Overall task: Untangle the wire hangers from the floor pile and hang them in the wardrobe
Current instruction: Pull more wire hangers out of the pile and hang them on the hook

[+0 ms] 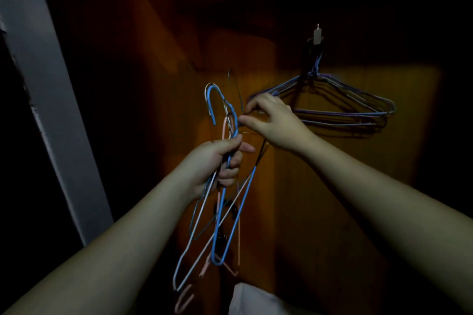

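Observation:
My left hand [217, 163] grips a tangled bunch of wire hangers [231, 215], blue, white and pink, by their necks; their bodies dangle below my wrist and the blue hook [210, 100] stands above my fist. My right hand [271, 120] pinches a thin dark hanger wire [236, 89] just right of the bunch's necks. Several bluish hangers [340, 110] hang from a small metal hook [317, 33] on the wardrobe's back wall, right of my right hand.
The wardrobe interior [320, 212] is dim brown wood. A grey door edge [51, 110] slants down the left side. Something white [253, 299] lies at the bottom centre.

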